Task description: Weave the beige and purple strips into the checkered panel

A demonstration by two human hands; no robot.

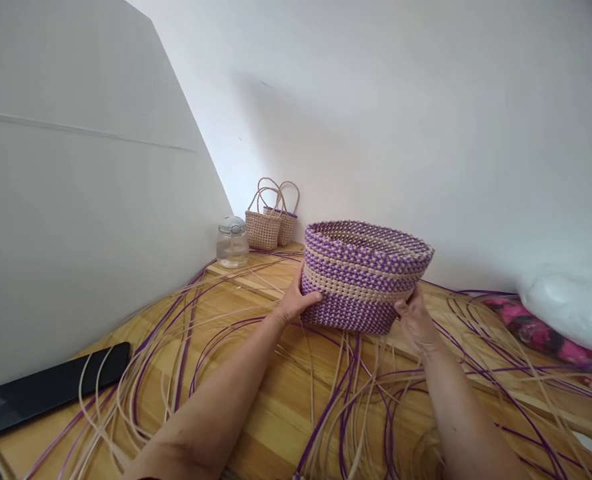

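Observation:
A woven basket (361,293) in purple and beige, with plain beige bands, is held up between my two hands in the middle of the view. Its oval rim faces up and its inside partly shows. My left hand (299,297) grips the left side, thumb pressed on the front wall. On the right side my right hand (413,320) holds it the same way, its other fingers hidden behind the wall. Long loose beige and purple strands (349,393) hang and spread beneath the basket over the wooden surface (271,413).
Small woven bags with handles (263,230) stand by the wall at the back, beside a clear jar (233,243) with a grey lid. A long black flat object (51,390) lies at left. At right are a white plastic bag (571,310) and pink-black cloth (541,333).

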